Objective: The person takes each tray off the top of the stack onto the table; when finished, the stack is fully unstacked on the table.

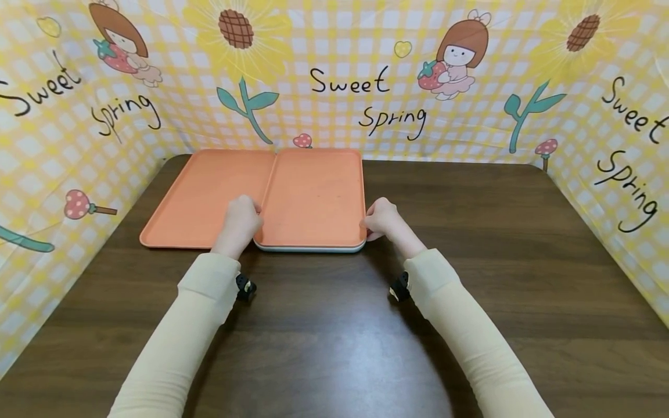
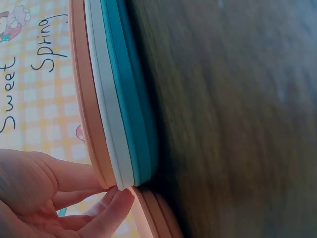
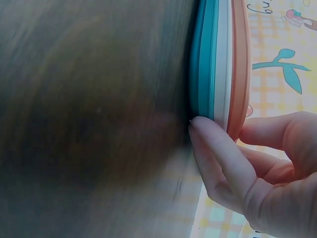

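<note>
On the counter [image 1: 313, 337], fingers of left hand [image 1: 243, 223] and right hand [image 1: 384, 218] pinch an already aligned stack [image 1: 316, 197]; one tray [image 1: 204, 197] lies outside.

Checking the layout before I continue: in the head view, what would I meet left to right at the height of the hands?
Left orange tray → left hand → tray stack with orange on top → right hand.

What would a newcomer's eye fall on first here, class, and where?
Probably the orange tray topping a stack on the table, white edge and teal edge beneath. The left hand and right hand pinch the stack's left and right sides; a second orange tray lies to its left. Behind hangs a yellow checked cloth.
</note>
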A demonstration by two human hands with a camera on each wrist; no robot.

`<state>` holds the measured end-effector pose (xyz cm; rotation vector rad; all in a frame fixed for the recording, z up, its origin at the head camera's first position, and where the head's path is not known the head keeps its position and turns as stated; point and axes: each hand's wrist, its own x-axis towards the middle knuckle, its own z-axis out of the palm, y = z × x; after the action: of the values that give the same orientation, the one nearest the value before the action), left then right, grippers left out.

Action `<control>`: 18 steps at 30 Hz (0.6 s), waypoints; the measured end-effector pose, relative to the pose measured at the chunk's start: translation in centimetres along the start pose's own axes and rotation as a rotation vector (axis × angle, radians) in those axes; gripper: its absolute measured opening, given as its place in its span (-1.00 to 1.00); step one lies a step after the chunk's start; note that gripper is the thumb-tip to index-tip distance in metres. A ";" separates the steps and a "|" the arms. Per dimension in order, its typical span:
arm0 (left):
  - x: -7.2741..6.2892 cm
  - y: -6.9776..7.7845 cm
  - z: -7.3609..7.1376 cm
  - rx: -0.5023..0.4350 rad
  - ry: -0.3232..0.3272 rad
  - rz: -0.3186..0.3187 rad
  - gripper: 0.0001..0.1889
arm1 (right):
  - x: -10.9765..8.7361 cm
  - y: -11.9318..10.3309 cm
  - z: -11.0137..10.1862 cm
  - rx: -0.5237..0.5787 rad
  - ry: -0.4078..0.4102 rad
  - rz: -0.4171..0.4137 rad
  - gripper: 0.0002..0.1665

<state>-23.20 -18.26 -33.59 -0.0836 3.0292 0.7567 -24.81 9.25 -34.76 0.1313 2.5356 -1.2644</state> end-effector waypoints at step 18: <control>0.0 -0.9 -0.8 -0.050 -0.041 -0.016 -0.58 | -0.4 -1.4 1.4 -0.233 0.044 -0.031 -0.66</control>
<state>-23.16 -19.49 -33.30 -0.0922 2.9677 0.8219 -24.43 7.35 -34.38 0.0689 2.7090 -0.9762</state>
